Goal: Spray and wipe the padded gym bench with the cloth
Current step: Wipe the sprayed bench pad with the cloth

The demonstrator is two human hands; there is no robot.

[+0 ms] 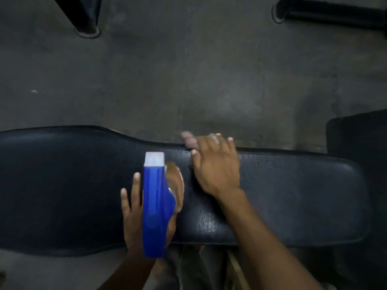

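The black padded gym bench [73, 185] runs left to right across the lower half of the head view. My left hand [134, 216] grips a spray bottle [154, 206] with a blue head and white nozzle, held over the middle of the pad. Its clear brownish body [176, 185] shows beside the head. My right hand [215, 164] lies flat and blurred on the pad, fingers spread and reaching over the far edge. A small pale patch shows between those fingers. I see no cloth clearly. A wet sheen [207, 222] marks the pad near my right forearm.
Beyond the bench is grey concrete floor [188, 70]. Black equipment legs stand at the far left [85, 19] and far right [335, 11]. Another black pad [360, 147] sits at the bench's right end. My legs [199, 268] are below the near edge.
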